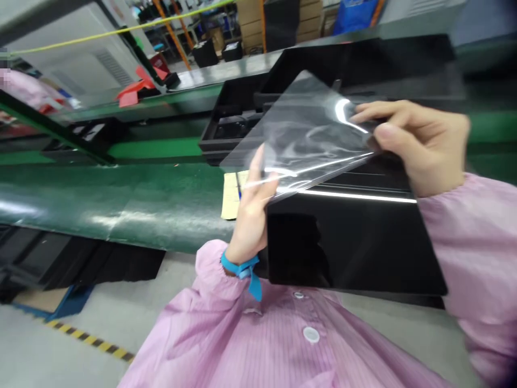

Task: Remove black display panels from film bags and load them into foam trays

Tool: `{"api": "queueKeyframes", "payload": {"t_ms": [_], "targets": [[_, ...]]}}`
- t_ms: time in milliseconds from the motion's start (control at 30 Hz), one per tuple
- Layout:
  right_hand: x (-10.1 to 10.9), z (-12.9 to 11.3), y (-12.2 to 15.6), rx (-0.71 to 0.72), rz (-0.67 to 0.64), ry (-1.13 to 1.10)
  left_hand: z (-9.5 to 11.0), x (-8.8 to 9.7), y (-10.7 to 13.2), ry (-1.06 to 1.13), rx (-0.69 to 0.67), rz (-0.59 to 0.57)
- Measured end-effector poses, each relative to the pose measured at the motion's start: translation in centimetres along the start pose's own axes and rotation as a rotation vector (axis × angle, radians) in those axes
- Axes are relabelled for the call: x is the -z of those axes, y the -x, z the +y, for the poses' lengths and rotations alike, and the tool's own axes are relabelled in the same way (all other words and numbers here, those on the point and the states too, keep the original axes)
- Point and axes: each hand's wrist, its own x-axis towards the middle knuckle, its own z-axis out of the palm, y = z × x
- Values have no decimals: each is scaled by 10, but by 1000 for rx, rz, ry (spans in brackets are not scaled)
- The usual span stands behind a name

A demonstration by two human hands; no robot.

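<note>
A flat black glossy panel [351, 242], like a screen or tablet, is held low in front of my body. At its left edge my left hand [252, 215] grips it, its fingers showing through clear film. That transparent plastic film [299, 124] is lifted off the panel's far part and folded back to the left. Between thumb and fingers, my right hand [424, 143] pinches the film near the panel's far right corner. A blue band [240, 267] is tied round my left wrist.
Beyond the panel runs a green workbench [121, 199] with a yellow note [230, 202] on it. Black trays [226, 143] stand behind, with a larger black tray [363, 59] at the back right. More black trays [60, 258] lie lower left. Red material [139, 86] hangs near a post.
</note>
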Motion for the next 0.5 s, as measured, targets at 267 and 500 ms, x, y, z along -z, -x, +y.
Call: {"api": "queueKeyframes", "payload": {"t_ms": [267,500], "targets": [[-1,-4,2,-39,42,39,6,0,-1,30,20,-56],[20,20,0,-243,18,372,-28,35,-10,32,300,-191]]}}
